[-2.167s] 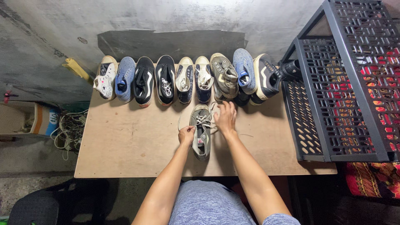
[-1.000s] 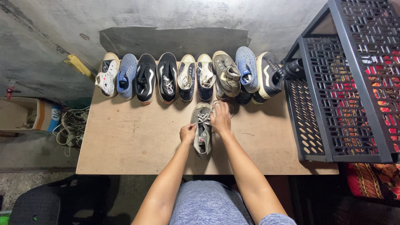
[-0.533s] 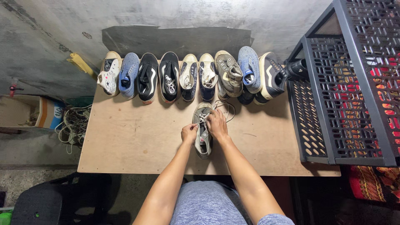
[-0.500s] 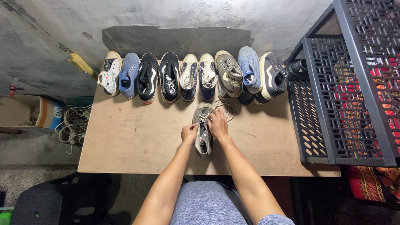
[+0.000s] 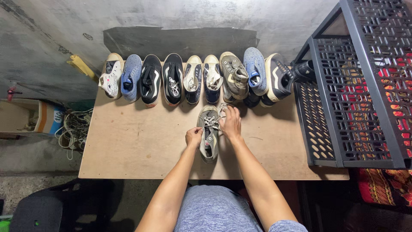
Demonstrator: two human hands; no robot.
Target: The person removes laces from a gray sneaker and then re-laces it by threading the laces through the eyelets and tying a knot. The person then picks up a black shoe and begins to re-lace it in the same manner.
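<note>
On the bare wooden tabletop, a worn grey canvas sneaker with white laces lies in front of a row of shoes. The left hand curls loosely against its side; the right hand pinches the laces, fingers narrow

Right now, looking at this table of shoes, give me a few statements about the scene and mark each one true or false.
1. Both hands are on the grey sneaker lying apart from the row. True.
2. The left hand is at its laces and the right hand is on its side. False: the right hand is at the laces.
3. The row of shoes lines the table's far edge. True.
4. The black rack stands left of the table. False: it stands on the right.
</note>
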